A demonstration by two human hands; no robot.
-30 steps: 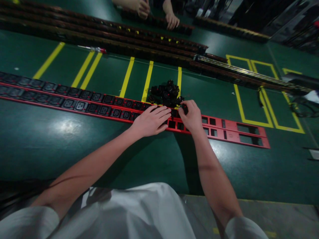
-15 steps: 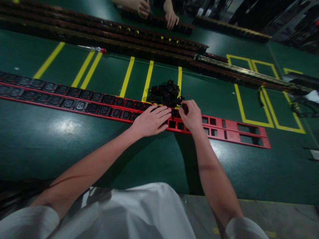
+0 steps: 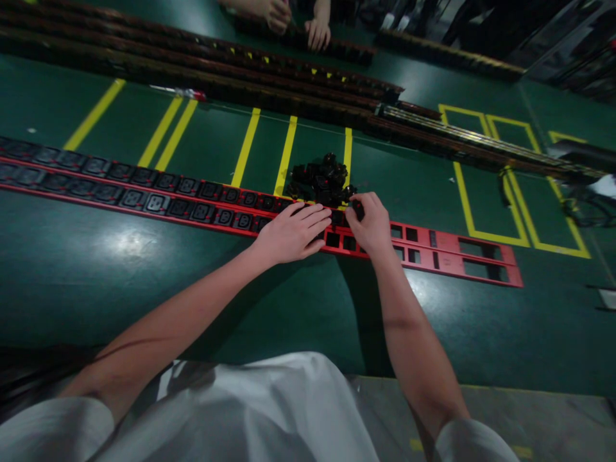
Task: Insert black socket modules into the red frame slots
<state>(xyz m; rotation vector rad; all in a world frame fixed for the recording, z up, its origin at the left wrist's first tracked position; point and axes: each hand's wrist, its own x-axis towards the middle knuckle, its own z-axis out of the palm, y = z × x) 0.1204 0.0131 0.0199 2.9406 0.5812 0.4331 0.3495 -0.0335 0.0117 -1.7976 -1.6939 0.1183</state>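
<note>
Two long red strips (image 3: 486, 251) lie side by side across the green table, with black power sockets (image 3: 154, 203) seated along their left and middle stretch. Square cut-outs show toward the right end. My left hand (image 3: 293, 232) rests flat over the strips, fingers extended and slightly apart. Just to its right, my right hand (image 3: 370, 221) is curled in a pinch around a small black socket piece (image 3: 357, 208) at the upper strip; the fingers partly hide it. Behind both hands sits a heap of loose black sockets (image 3: 320, 179).
A red-handled screwdriver (image 3: 190, 95) lies beyond the strips. Long dark rails (image 3: 216, 77) run across the back, with a metallic bar (image 3: 462, 136) at the right. Another person's hands (image 3: 317, 32) are at the far side. Yellow tape (image 3: 245, 147) marks the table.
My hands stay nearly in the same place on the strips. At the far side, the other person's hand has shifted a little to the left.
</note>
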